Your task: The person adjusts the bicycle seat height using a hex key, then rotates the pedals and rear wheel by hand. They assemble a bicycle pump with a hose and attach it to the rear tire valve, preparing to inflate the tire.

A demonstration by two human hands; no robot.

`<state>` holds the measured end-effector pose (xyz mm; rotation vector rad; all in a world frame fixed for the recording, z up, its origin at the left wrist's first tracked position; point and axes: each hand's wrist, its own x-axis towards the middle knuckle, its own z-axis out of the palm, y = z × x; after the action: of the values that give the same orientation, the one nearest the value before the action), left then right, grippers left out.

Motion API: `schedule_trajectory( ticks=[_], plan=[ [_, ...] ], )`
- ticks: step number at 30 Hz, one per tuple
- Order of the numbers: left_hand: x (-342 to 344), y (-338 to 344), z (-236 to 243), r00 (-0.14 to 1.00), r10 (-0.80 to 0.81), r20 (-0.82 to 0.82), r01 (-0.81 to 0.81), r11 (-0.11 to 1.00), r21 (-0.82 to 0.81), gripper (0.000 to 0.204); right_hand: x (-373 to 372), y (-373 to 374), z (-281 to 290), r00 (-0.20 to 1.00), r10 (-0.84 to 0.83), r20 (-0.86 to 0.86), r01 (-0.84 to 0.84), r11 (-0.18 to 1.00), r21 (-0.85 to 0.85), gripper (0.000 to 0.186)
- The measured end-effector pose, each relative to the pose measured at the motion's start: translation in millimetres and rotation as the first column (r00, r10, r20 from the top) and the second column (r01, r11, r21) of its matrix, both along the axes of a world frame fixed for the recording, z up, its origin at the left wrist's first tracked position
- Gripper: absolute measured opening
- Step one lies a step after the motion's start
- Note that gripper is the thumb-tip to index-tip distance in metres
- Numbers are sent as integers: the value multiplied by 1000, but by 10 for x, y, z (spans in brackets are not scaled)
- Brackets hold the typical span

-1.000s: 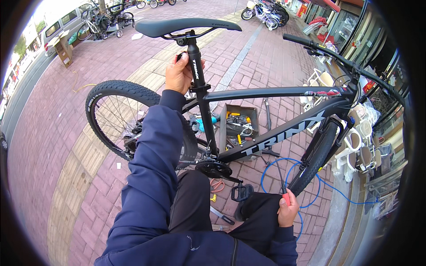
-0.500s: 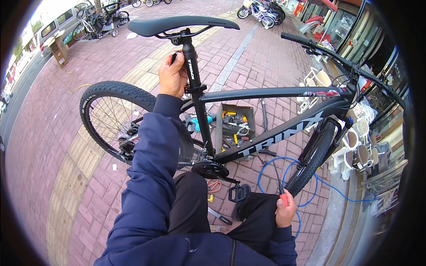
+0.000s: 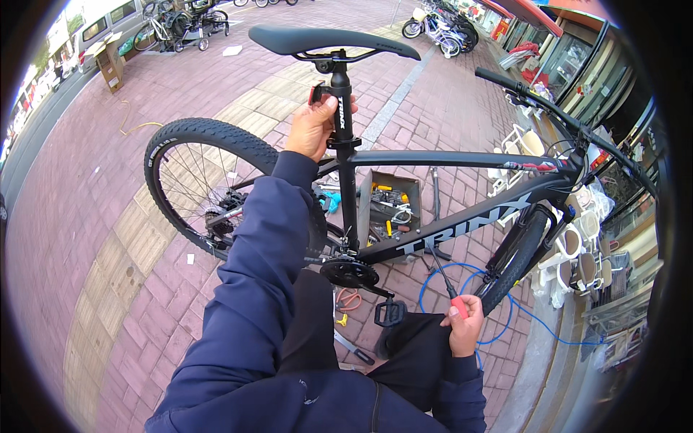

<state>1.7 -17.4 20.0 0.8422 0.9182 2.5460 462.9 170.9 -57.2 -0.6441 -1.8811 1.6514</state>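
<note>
A black bicycle (image 3: 455, 160) stands across in front of me, its saddle (image 3: 332, 43) at upper centre. My left hand (image 3: 310, 130) is closed at the seat post (image 3: 343, 90), just above the seat clamp. Between its fingers is a small black-and-red reflector (image 3: 315, 94), held against the post's left side; its bracket is partly hidden by the fingers. Low on the right, my right hand (image 3: 464, 328) grips the red handle of a screwdriver (image 3: 458, 304). The dark shaft points up and left toward the down tube, beside the front wheel (image 3: 509, 263).
Behind the frame sits an open toolbox (image 3: 366, 196) of mixed tools. A blue hose (image 3: 511, 317) curls on the brick paving. Near the pedal (image 3: 390, 312) lie a yellow-ended tool (image 3: 342, 320) and a dark-handled tool (image 3: 361, 354). White child seats (image 3: 570, 245) line the shopfront step.
The reflector at the seat post now shows its red edge above my left fingers. The bicycle appears farther right in view. My right hand still grips the screwdriver, now tilted more to the left.
</note>
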Motion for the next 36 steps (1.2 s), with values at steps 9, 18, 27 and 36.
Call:
schedule_trajectory(
  ticks=[9,18,27,36],
  plan=[
    [211,-62,63,994,56,-90,-55,998,8,46,-1986,251,1753,894,78,-441,-18,990,140,42],
    [405,-125,108,998,37,57,-42,995,93,58,-3508,255,2250,939,286,-189,-274,958,87,28],
    [495,-226,123,1000,-11,27,7,992,124,61,-4033,338,2311,864,489,-122,-493,870,-1,20],
    [500,-245,126,998,-54,11,52,984,168,61,-4292,521,2309,920,363,147,-295,394,871,15]
  ],
)
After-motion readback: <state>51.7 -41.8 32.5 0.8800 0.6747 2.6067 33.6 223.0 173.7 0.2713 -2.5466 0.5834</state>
